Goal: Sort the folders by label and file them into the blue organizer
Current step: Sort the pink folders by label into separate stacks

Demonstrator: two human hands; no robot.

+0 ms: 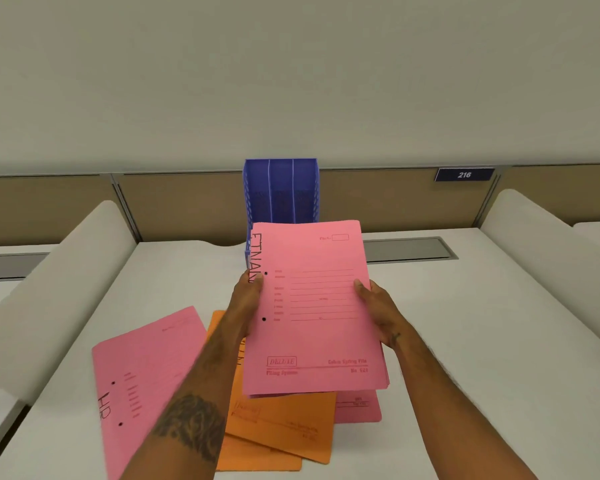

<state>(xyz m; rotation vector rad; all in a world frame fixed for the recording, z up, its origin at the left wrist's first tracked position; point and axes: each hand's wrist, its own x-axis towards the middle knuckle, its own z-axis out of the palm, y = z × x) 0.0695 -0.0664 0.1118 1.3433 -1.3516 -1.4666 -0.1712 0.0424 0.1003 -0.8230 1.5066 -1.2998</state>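
You've got a pink folder stack up off the desk, both hands on it.

Nearest you, orange folders (274,431) and a pink "HR" folder (146,382) lie loose on the white desk (465,341). Your left hand (248,299) pinches the pink folder stack (312,306) at its left edge, your right hand (378,310) clamps the right edge. Behind it stands the blue organizer (280,188), upright against the partition.

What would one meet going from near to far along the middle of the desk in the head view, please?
Orange folders → pink folder held in both hands → blue organizer → tan partition.
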